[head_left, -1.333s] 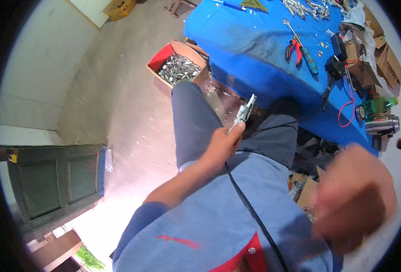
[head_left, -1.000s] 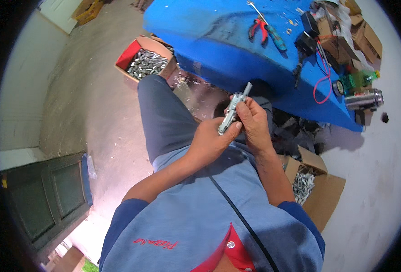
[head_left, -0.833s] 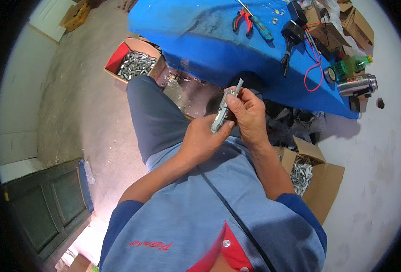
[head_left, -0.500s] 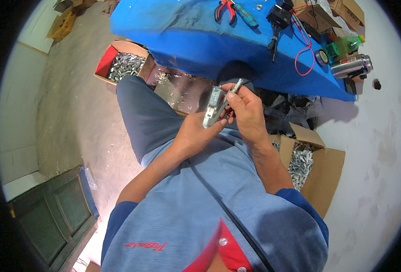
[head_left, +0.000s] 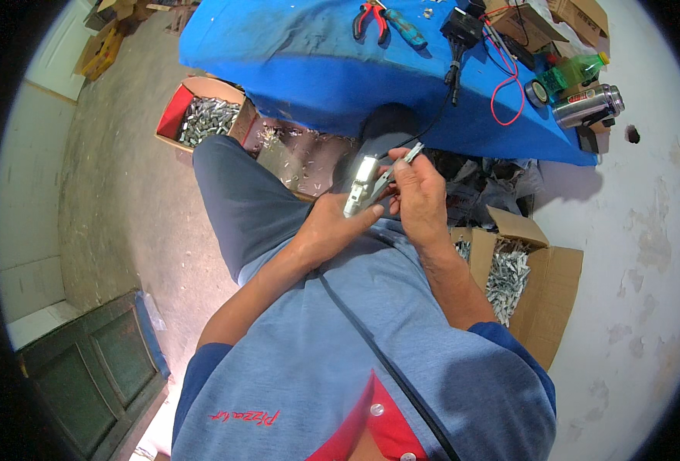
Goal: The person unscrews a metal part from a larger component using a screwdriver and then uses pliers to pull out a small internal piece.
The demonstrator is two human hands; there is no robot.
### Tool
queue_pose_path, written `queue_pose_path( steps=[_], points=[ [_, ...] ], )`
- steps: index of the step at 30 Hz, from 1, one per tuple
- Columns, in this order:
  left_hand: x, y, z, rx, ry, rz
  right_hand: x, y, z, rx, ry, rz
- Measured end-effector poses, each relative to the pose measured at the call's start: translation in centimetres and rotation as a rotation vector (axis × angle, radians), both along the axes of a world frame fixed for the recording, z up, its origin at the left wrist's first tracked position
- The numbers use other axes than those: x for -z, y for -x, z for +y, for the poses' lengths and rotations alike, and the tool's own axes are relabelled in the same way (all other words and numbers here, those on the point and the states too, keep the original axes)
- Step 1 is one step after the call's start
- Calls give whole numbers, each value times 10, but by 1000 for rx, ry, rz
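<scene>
My left hand [head_left: 331,228] is closed around the lower end of a shiny, silvery metal housing [head_left: 364,178], which points up and away from me over my lap. My right hand [head_left: 420,198] pinches a slim grey metal strip [head_left: 414,151] between thumb and fingers. The strip slants across just right of the housing, its lower end close beside it; whether the two touch I cannot tell. Some fingers of both hands are hidden behind these parts. A thin black cable [head_left: 438,115] runs from the table down behind the strip.
A blue-covered table [head_left: 309,73] stands ahead, with red-handled pliers [head_left: 371,21], a teal-handled tool [head_left: 406,29], a green bottle [head_left: 574,73] and a steel flask [head_left: 588,106]. A box of metal pieces [head_left: 211,119] sits left; a carton of grey strips [head_left: 507,280] stands right, beside the wall.
The housing has turned in my left hand, so a brighter, narrower side shows. My right hand and the strip have come slightly lower and to the right. The whole view has shifted a little.
</scene>
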State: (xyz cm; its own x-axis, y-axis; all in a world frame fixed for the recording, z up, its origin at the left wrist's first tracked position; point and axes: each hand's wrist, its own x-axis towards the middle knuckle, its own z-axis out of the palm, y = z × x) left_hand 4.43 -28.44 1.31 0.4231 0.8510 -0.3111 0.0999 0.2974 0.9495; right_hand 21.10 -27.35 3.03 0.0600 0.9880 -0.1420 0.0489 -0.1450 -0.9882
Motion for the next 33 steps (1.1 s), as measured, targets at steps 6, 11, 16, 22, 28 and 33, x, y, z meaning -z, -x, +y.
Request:
queue_pose_path(
  steps=[6,11,16,22,28,33],
  points=[
    [7,6,-3,-52,137,-29,4,-48,-8,277,-230,-296],
    [10,7,-4,-47,208,-146,58,-198,-75,692,-251,-848],
    [16,3,-3,56,253,-224,86,-329,-176,1003,377,-1525],
    [5,-13,-3,131,140,-135,56,-183,-85,461,125,-326],
    [16,-13,-6,82,-98,29,9,-7,-27,-302,26,-115],
    [-2,-9,-7,120,-122,187,-5,-5,4,-378,-38,-280]
  ],
)
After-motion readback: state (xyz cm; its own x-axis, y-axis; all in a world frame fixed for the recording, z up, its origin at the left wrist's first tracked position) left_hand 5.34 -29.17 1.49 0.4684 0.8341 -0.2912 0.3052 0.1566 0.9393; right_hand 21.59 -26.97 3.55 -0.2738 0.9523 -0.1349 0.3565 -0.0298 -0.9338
